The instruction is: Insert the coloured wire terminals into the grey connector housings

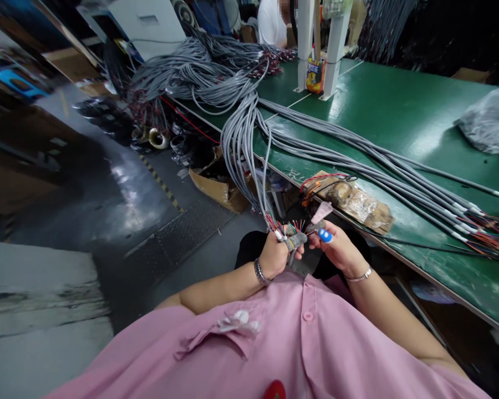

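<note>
Close to my lap, my left hand (278,252) is closed around the ends of several grey cables (244,130), which hang down to it over the table edge. Thin coloured wires (298,226) fan out past its grey-covered thumb. My right hand (330,244) is beside it, fingers pinched near the wire tips. A bright blue piece (325,235) shows at its fingers, and a pale pink strip (321,211) sticks up from them. Exactly what the right fingertips grip is too small to make out.
On the green table (399,122) lie more grey cables (357,160) with stripped ends, a tape-wrapped wooden block (357,205) and a plastic bag (490,119). White posts (336,50) stand at the back. Below the table edge is an open cardboard box (216,185).
</note>
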